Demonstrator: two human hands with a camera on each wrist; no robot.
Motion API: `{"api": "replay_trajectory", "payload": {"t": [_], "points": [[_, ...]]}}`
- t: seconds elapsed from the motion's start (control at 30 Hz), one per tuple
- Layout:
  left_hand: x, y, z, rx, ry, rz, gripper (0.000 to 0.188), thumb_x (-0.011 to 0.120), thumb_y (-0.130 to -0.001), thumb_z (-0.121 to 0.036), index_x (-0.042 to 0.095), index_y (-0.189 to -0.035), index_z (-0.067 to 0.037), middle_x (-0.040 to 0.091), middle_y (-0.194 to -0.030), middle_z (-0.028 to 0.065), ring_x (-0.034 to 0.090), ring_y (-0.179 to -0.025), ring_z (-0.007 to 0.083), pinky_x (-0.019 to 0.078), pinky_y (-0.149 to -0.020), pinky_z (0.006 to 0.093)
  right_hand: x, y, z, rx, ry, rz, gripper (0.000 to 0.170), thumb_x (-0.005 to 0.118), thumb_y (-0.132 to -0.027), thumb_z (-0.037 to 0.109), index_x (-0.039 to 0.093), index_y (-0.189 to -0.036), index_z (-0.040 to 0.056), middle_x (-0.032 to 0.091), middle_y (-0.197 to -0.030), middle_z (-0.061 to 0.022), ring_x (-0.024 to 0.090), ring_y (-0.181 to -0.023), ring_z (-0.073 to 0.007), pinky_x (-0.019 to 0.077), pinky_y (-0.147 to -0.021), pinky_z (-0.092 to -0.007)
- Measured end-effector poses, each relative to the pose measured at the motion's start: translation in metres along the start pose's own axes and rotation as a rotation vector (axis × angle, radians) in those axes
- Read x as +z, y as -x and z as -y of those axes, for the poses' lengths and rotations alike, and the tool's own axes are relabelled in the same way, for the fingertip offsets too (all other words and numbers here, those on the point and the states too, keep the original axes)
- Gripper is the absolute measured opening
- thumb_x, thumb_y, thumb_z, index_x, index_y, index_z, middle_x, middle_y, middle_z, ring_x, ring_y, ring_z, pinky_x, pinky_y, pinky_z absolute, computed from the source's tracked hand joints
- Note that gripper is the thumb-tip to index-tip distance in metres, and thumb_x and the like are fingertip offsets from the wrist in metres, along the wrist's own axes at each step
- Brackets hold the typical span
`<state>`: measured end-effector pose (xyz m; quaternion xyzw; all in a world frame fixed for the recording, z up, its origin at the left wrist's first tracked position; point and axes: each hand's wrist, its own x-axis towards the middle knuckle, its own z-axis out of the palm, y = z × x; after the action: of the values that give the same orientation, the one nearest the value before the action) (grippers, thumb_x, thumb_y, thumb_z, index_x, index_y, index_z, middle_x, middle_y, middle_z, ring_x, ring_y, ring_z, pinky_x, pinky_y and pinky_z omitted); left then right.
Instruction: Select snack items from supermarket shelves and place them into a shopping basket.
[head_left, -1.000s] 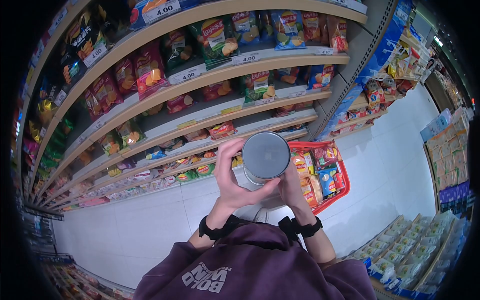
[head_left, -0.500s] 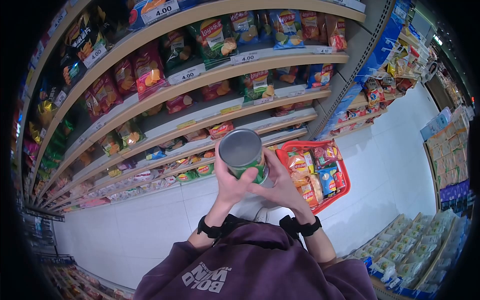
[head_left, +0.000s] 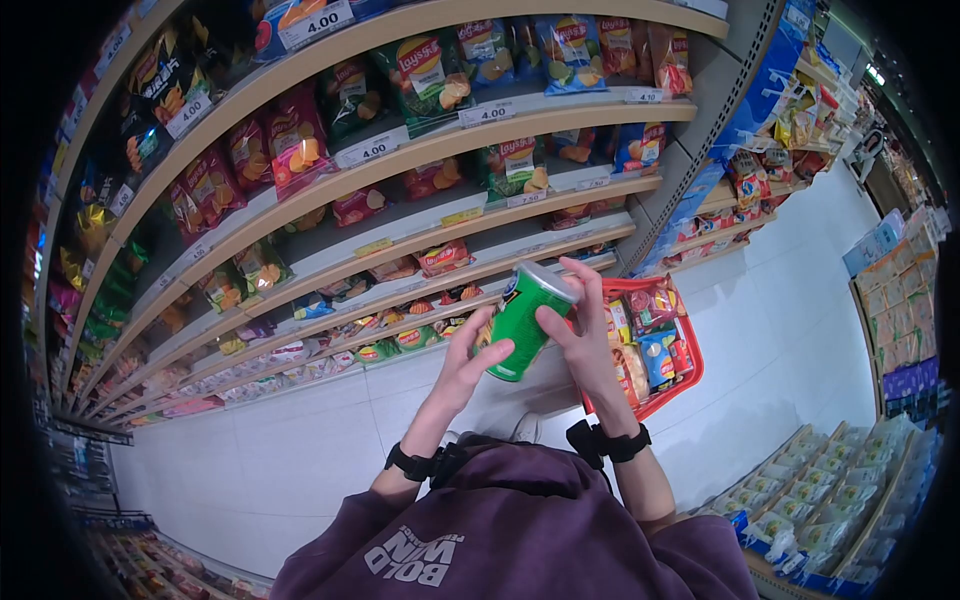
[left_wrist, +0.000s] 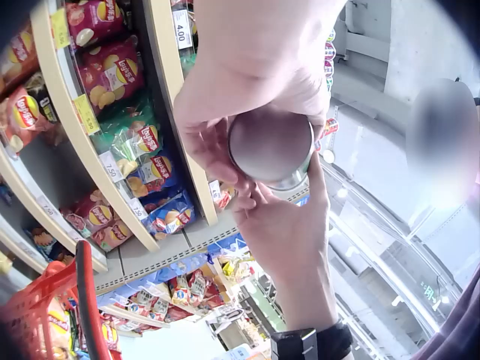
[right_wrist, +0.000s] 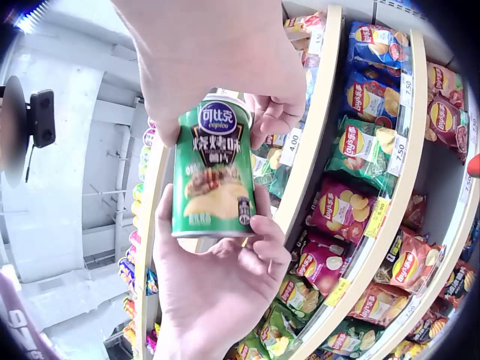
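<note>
A green cylindrical can (head_left: 530,325) is tilted in front of the torso, its side towards the head camera. My left hand (head_left: 465,368) holds its lower end, and my right hand (head_left: 588,335) grips its upper end. In the right wrist view, the printed front of the can (right_wrist: 214,169) shows a chips picture, between my right hand (right_wrist: 217,67) above and my left hand (right_wrist: 217,292) below. The left wrist view shows the can's round grey end (left_wrist: 271,146), with my left hand (left_wrist: 255,67) above it and my right hand (left_wrist: 289,240) below.
Shelves (head_left: 560,122) of chip bags curve across the front and left. A red basket (head_left: 690,375) holding several snack packs is beyond my right hand, above the pale floor (head_left: 300,440). More racks (head_left: 830,500) stand at the right.
The can has turned from its grey end facing the head camera to its green side, first moving left, then back right. Both hands have shifted their hold on it.
</note>
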<state>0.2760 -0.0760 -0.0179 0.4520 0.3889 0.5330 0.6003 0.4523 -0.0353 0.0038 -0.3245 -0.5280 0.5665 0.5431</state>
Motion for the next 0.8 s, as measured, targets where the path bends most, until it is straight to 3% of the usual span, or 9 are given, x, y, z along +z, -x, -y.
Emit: {"api": "replay_trajectory", "payload": {"t": [0.1, 0.13, 0.33, 0.4, 0.53, 0.63, 0.67, 0.77, 0.8], "points": [[0.015, 0.005, -0.004, -0.045, 0.01, 0.074, 0.067, 0.072, -0.085, -0.019, 0.039, -0.139, 0.002, 0.055, -0.122, 0.0088, 0.055, -0.112, 0.0139, 0.043, -0.097, 0.0286, 0.006, 0.002, -0.004, 0.086, -0.095, 0.037, 0.059, 0.065, -0.093, 0.016, 0.031, -0.14, 0.0083, 0.056, -0.112, -0.004, 0.053, -0.095, -0.0089, 0.0419, -0.08, -0.0247], [0.018, 0.004, -0.001, -0.017, -0.032, 0.056, 0.067, 0.072, -0.085, -0.019, 0.039, -0.139, 0.002, 0.055, -0.122, 0.0089, 0.054, -0.112, 0.0137, 0.0432, -0.097, 0.0286, 0.01, 0.003, -0.001, 0.09, -0.146, 0.043, 0.048, 0.055, -0.1, 0.016, 0.033, -0.141, 0.0079, 0.056, -0.108, -0.004, 0.053, -0.094, -0.0086, 0.0419, -0.082, -0.0242], [0.022, -0.008, 0.003, 0.022, -0.184, -0.097, 0.064, 0.069, -0.088, -0.027, 0.04, -0.138, 0.001, 0.059, -0.11, 0.0084, 0.057, -0.095, 0.0108, 0.0474, -0.084, 0.0254, 0.004, -0.001, -0.01, 0.068, 0.048, -0.035, 0.043, 0.045, -0.105, 0.025, 0.039, -0.143, 0.0066, 0.058, -0.104, -0.0047, 0.052, -0.094, -0.0085, 0.0423, -0.084, -0.0232], [0.019, -0.008, 0.002, -0.101, -0.174, -0.117, 0.062, 0.064, -0.092, -0.035, 0.041, -0.137, 0.001, 0.061, -0.104, 0.0081, 0.058, -0.089, 0.0098, 0.0473, -0.08, 0.0237, -0.001, -0.002, -0.017, 0.076, 0.087, -0.011, 0.043, 0.046, -0.105, 0.026, 0.04, -0.143, 0.0069, 0.058, -0.106, -0.0053, 0.053, -0.095, -0.009, 0.0436, -0.085, -0.0242], [0.018, -0.013, 0.003, -0.108, -0.29, -0.116, 0.066, 0.052, -0.096, -0.047, 0.039, -0.139, 0.002, 0.063, -0.109, 0.0162, 0.062, -0.095, 0.02, 0.0476, -0.085, 0.0293, -0.001, -0.002, -0.023, 0.079, 0.092, -0.032, 0.043, 0.047, -0.104, 0.025, 0.042, -0.143, 0.007, 0.061, -0.115, -0.0101, 0.058, -0.101, -0.0134, 0.0471, -0.087, -0.0282], [0.011, -0.021, 0.018, -0.054, -0.419, -0.146, 0.069, 0.047, -0.098, -0.051, 0.036, -0.14, 0.003, 0.062, -0.117, 0.0226, 0.061, -0.106, 0.028, 0.0454, -0.093, 0.0344, -0.007, -0.005, -0.041, -0.031, 0.266, 0.01, 0.044, 0.048, -0.103, 0.023, 0.041, -0.143, 0.0071, 0.06, -0.124, -0.0168, 0.061, -0.109, -0.0202, 0.0493, -0.088, -0.0317], [0.009, -0.021, 0.021, -0.088, -0.434, -0.164, 0.069, 0.046, -0.098, -0.051, 0.035, -0.14, 0.003, 0.061, -0.119, 0.0239, 0.06, -0.111, 0.0299, 0.0438, -0.096, 0.0356, -0.006, -0.006, -0.048, -0.035, 0.3, 0.025, 0.045, 0.048, -0.102, 0.022, 0.04, -0.143, 0.0056, 0.059, -0.126, -0.0215, 0.062, -0.111, -0.0273, 0.0504, -0.086, -0.0327], [-0.004, -0.014, 0.026, -0.162, -0.428, -0.2, 0.065, 0.039, -0.102, -0.049, 0.032, -0.142, 0.002, 0.058, -0.126, 0.0224, 0.057, -0.117, 0.0306, 0.0423, -0.098, 0.0362, 0.002, -0.007, -0.043, 0.154, 0.347, 0.154, 0.05, 0.05, -0.102, 0.02, 0.034, -0.145, -0.0004, 0.053, -0.133, -0.0215, 0.054, -0.121, -0.0233, 0.0428, -0.101, -0.0307], [-0.016, -0.012, 0.041, -0.167, -0.381, -0.208, 0.064, 0.038, -0.102, -0.048, 0.032, -0.142, 0.002, 0.057, -0.127, 0.0214, 0.057, -0.115, 0.0303, 0.0433, -0.096, 0.0359, 0.005, -0.007, -0.053, 0.103, 0.46, 0.178, 0.06, 0.053, -0.1, 0.025, 0.028, -0.148, -0.001, 0.05, -0.135, -0.0262, 0.054, -0.123, -0.0303, 0.0405, -0.104, -0.0343]]}}
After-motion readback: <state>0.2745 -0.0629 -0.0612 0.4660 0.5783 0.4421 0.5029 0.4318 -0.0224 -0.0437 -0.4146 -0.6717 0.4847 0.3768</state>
